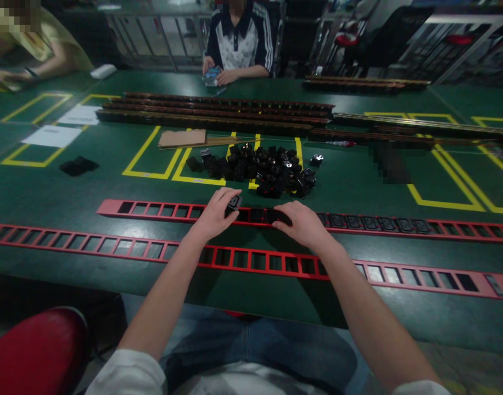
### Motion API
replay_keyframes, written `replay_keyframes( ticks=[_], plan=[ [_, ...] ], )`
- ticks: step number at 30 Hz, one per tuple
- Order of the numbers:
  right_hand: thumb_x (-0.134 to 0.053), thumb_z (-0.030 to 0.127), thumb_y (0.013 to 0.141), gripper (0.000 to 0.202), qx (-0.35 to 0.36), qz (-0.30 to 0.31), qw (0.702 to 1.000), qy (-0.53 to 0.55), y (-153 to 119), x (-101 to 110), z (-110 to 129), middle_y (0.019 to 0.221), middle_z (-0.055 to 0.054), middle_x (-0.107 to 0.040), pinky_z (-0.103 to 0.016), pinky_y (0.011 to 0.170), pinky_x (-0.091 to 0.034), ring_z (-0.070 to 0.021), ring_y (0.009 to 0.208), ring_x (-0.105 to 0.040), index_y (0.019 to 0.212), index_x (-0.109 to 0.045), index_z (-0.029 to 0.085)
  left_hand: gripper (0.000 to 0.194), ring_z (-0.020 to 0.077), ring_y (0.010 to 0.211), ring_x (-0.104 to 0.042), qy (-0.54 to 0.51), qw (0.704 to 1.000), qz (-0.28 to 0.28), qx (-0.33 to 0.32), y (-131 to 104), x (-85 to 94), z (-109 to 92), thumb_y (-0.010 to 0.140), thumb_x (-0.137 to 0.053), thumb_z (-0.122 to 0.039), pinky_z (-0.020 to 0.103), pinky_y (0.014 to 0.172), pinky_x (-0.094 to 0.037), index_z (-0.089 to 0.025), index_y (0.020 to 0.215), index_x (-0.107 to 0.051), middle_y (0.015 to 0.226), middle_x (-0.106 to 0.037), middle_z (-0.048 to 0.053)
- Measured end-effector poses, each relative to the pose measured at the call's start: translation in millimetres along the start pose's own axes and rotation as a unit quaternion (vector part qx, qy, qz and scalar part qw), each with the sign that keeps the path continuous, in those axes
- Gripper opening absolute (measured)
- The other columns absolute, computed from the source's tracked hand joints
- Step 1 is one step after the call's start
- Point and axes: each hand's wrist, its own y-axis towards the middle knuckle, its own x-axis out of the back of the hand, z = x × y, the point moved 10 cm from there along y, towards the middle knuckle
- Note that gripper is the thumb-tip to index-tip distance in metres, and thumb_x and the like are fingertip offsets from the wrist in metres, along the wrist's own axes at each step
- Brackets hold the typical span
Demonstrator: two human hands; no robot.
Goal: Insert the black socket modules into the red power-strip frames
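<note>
Between the thumb and fingers of my left hand (216, 213) is a small black square plastic piece (234, 202), held just above the farther red slotted strip (181, 210). My right hand (303, 222) has its thumb and fingers closed about another black piece (283, 216) at the same strip; whether that one sits fully in its slot is hidden. One seated black piece (257, 214) shows between my hands. Right of my right hand, a row of black square pieces (352, 222) fills several slots. Slots toward both ends show the green table through them.
Nearer me lies a second red slotted strip (241, 259). Beyond my hands are a heap of black pieces (268, 167), a cardboard piece (183, 138) and long dark strips (218, 112). A person (240, 41) sits opposite, and another person (49, 41) sits far left.
</note>
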Motion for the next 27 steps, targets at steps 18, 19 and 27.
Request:
replay_keyframes(
  ticks=[18,19,27],
  plan=[
    [-0.063,0.035,0.094,0.035,0.007,-0.009,1.0,0.004,-0.1,1.1,0.7,0.119,-0.012,-0.071,-0.049,0.092,-0.054,-0.0308,0.11,-0.063,0.126,-0.067,0.021,0.045,0.0238,0.107,-0.062,-0.009,0.996,0.072,0.044,-1.0,-18.7,7.6,0.077,-0.083,-0.021,0.041,0.092,-0.052,-0.023,0.114,-0.057,0.113,-0.064,0.004],
    [-0.063,0.036,0.094,0.035,0.008,-0.008,1.0,0.002,0.0,0.5,0.4,0.119,-0.012,-0.071,-0.049,0.092,-0.054,-0.0307,0.11,-0.063,0.126,-0.067,0.02,0.046,0.0242,0.107,-0.062,-0.004,0.996,0.075,0.044,-1.0,-19.8,7.6,0.076,-0.084,-0.021,0.041,0.092,-0.052,-0.023,0.114,-0.057,0.113,-0.064,0.004],
    [-0.063,0.036,0.094,0.034,0.007,-0.01,1.0,-0.001,0.1,0.1,-0.5,0.117,-0.012,-0.071,-0.048,0.091,-0.054,-0.0302,0.108,-0.064,0.125,-0.068,0.02,0.046,0.0253,0.107,-0.062,0.027,0.995,0.089,0.035,1.3,-27.2,4.4,0.076,-0.084,-0.022,0.042,0.092,-0.052,-0.023,0.113,-0.056,0.112,-0.064,0.004]
  ],
)
